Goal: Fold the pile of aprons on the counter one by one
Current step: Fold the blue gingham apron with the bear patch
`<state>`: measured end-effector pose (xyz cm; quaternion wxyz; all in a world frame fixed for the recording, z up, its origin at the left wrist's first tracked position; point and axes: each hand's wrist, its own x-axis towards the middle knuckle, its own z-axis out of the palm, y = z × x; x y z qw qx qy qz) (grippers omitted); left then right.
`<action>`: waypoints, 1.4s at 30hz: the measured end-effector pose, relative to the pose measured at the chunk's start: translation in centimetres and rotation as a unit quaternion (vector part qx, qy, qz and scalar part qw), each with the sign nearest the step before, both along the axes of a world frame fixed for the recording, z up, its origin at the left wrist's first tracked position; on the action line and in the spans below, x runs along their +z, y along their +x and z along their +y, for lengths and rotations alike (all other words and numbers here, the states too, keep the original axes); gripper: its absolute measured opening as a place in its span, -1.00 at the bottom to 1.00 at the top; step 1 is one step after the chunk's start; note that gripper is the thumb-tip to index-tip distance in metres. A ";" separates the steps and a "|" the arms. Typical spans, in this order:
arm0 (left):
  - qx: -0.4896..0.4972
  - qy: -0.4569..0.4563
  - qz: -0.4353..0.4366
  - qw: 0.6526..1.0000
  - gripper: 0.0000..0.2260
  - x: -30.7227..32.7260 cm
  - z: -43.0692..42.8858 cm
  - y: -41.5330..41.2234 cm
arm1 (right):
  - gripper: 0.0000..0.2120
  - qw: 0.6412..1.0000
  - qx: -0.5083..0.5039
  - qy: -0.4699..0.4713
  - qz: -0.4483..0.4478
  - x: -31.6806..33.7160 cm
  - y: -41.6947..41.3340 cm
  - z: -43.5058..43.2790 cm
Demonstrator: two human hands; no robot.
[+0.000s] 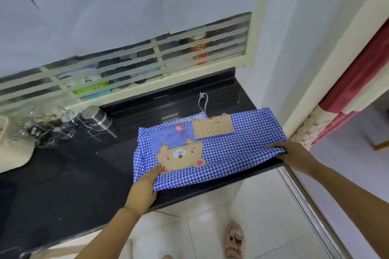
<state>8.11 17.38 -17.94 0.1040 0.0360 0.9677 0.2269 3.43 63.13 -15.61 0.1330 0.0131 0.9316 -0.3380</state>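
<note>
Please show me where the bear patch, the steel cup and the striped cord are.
bear patch [179,154]: head view, on the bear's white muzzle.
steel cup [100,123]: head view, on its side wall.
striped cord [202,94]: head view, on the loop's top end.

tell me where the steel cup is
Head view, left of centre: the steel cup sits on the black counter, beside clear glassware, left of the blue checked apron.
</note>
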 end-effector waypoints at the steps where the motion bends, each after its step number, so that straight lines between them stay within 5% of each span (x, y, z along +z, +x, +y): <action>1: 0.044 0.004 -0.003 0.999 -0.42 0.6 0.5 -0.3 | -0.80 1.000 -0.022 -0.018 0.001 0.3 -0.1 -0.3; 6: 0.062 -0.010 -0.046 0.997 -0.63 3.2 1.1 -1.9 | -0.81 0.982 -0.147 -0.122 0.006 2.2 -0.6 -1.9; 8: 0.080 0.043 -0.064 0.994 -0.79 4.4 1.4 -2.0 | -0.88 0.976 -0.156 -0.151 0.023 3.9 -0.7 -2.5; 10: 0.150 0.123 -0.091 0.977 -0.72 7.1 1.9 -1.7 | -0.88 0.963 -0.170 -0.210 0.024 6.4 0.0 -3.3; 16: 0.252 0.438 -0.246 0.827 -0.72 15.9 0.1 0.1 | -0.81 0.857 -0.202 -0.446 -0.161 14.2 3.1 -5.0; 21: 0.193 0.395 -0.324 0.838 -0.80 20.7 -3.8 1.6 | -0.61 0.890 -0.108 -0.353 -0.269 18.1 5.4 -3.3; 25: 0.154 0.278 -0.371 0.872 -0.86 19.2 -5.2 1.5 | -0.60 0.921 -0.057 -0.281 -0.264 19.2 6.0 -3.5; 28: 0.150 0.180 -0.342 0.910 -0.85 16.3 -5.1 0.8 | -0.13 0.944 -0.059 -0.231 -0.226 17.3 5.2 -4.4; 29: 0.154 0.167 -0.327 0.917 -0.87 15.6 -4.8 0.5 | -0.11 0.949 -0.082 -0.220 -0.211 16.1 4.4 -4.6; 33: 0.155 0.177 -0.314 0.920 -0.78 13.0 -5.1 -3.1 | -0.68 0.952 -0.151 -0.195 -0.182 13.7 0.5 -5.7; 38: 0.178 0.144 -0.296 0.927 -0.66 12.2 -5.6 -9.1 | -0.73 0.973 -0.134 -0.104 -0.155 12.7 -6.5 -6.5; 42: 0.225 0.137 -0.187 0.946 -0.82 10.4 -5.2 -14.3 | -0.71 0.989 -0.129 -0.041 -0.061 10.4 -13.4 -7.2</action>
